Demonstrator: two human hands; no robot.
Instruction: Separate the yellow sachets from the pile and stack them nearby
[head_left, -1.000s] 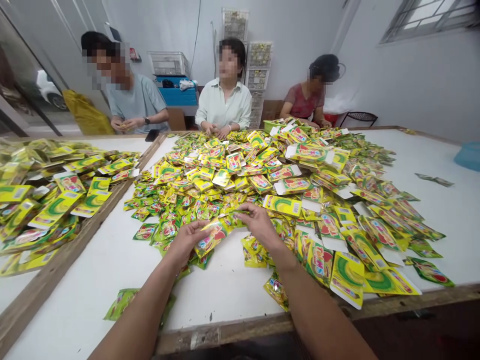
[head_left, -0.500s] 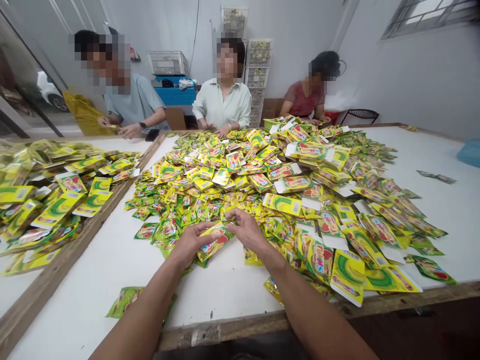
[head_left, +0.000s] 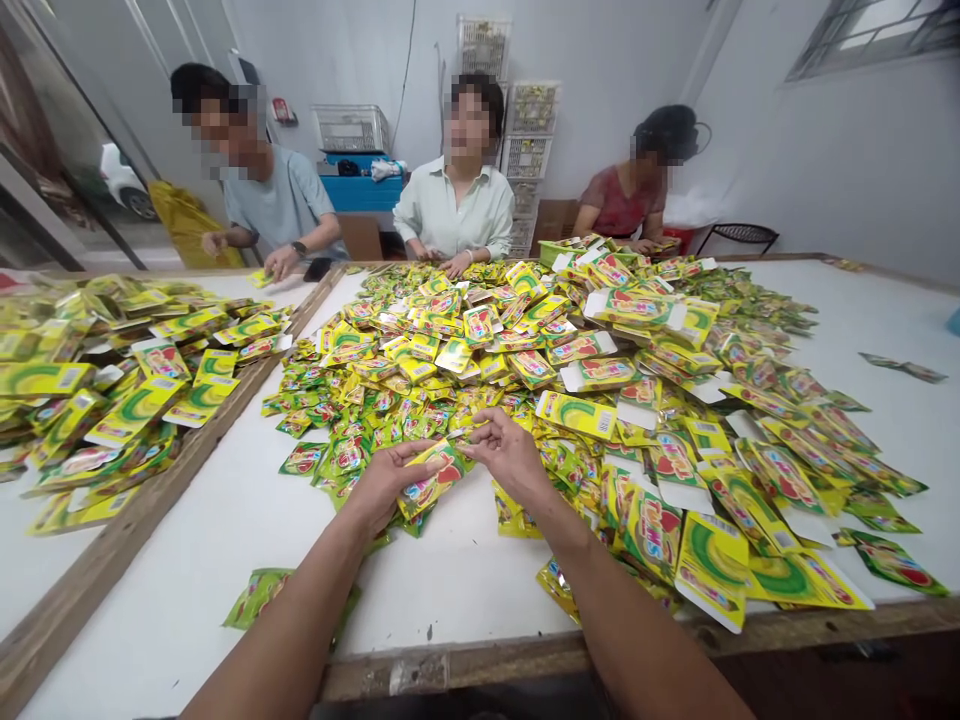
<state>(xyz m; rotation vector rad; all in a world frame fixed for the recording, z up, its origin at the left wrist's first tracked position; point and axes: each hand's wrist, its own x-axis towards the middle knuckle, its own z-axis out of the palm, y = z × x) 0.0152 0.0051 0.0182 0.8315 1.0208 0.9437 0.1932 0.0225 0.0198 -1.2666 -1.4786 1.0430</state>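
Holding a small, flat, yellow-and-green printed cardboard box (head_left: 431, 490) at the lower centre of the frame, the left hand (head_left: 384, 487) has its grip clamped on the box's left part, thumb across the printed face. The right hand (head_left: 511, 462) is at the box's upper-right end, fingertips drawn close together; I cannot tell whether its grip is closed on anything. The box is tilted above the white, wood-edged desk (head_left: 450, 590), beside shiny green-and-yellow plastic packets (head_left: 350, 455). A large heap of printed yellow boxes (head_left: 577, 413) spreads from the centre to the right of the frame. A brown wooden strip (head_left: 154, 503) separates it from another heap of yellow boxes (head_left: 135, 410) at the left. A green plastic packet (head_left: 257, 597) lies at the lower left, beside the left forearm. Three co-workers sit across the top: one in a light-blue T-shirt (head_left: 277, 205), one in a pale shirt (head_left: 454, 215), one in a dark-red top (head_left: 622, 203).
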